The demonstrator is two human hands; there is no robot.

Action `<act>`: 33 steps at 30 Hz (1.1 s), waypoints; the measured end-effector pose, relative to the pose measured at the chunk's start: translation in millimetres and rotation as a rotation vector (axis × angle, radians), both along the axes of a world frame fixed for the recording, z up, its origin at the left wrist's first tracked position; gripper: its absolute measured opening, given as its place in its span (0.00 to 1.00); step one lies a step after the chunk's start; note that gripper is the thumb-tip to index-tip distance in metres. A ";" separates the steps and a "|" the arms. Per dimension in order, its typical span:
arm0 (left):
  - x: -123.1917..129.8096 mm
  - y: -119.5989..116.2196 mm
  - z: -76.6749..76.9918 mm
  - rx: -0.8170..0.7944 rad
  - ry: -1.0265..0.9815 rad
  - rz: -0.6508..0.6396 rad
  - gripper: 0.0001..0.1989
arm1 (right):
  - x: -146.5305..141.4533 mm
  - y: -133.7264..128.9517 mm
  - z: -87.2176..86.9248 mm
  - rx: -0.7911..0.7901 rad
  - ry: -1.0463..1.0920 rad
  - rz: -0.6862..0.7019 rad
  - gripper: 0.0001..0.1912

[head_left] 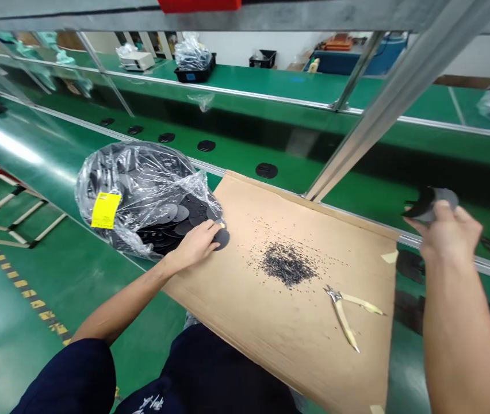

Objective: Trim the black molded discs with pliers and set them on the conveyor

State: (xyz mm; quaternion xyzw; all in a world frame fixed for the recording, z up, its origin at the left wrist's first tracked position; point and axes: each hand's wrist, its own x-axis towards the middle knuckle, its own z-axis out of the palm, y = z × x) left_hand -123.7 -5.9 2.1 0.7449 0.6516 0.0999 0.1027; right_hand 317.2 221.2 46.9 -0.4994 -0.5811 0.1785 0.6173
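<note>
My left hand [195, 244] is at the mouth of a clear plastic bag [150, 178], its fingers closed on a flat black disc [222, 239]. More black discs [165, 233] spill from the bag's opening, overlapping each other. Over on the right, my right hand [452, 233] is raised above the bench, slightly blurred, gripping a dark curved plastic piece [428, 204]. Between my hands, a pile of small black scraps [288, 264] lies on a cardboard sheet [236, 310]. Side cutters [340, 307] with pale handles rest spread beside the scraps.
A yellow label [106, 210] is stuck on the bag. A slanted metal post [357, 138] rises behind the cardboard. Several black round pieces [266, 170] sit in a row along the green bench. More dark parts [411, 265] lie under my right arm. A rack [7, 201] stands at left.
</note>
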 end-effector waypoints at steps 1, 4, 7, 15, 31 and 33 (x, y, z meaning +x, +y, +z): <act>0.8 0.7 0.5 0.014 -0.063 -0.027 0.12 | -2.3 -20.2 -0.5 -0.164 0.255 0.032 0.26; 8.2 2.0 7.5 0.087 -0.293 -0.156 0.03 | -20.8 -89.8 -8.8 -0.395 0.417 0.127 0.18; 31.4 7.8 16.1 0.194 -0.544 -0.270 0.05 | -52.9 -148.5 -24.4 -0.587 0.464 0.260 0.20; 118.6 29.7 10.3 0.442 -0.881 -0.339 0.05 | -101.0 -199.6 -36.1 -0.839 0.757 0.611 0.17; 130.0 20.6 -23.9 0.600 -0.536 -0.546 0.21 | -108.4 -211.8 -43.5 -0.883 0.782 0.481 0.21; 129.8 20.1 -24.2 0.615 -0.521 -0.558 0.22 | -108.3 -212.1 -43.8 -0.881 0.785 0.471 0.20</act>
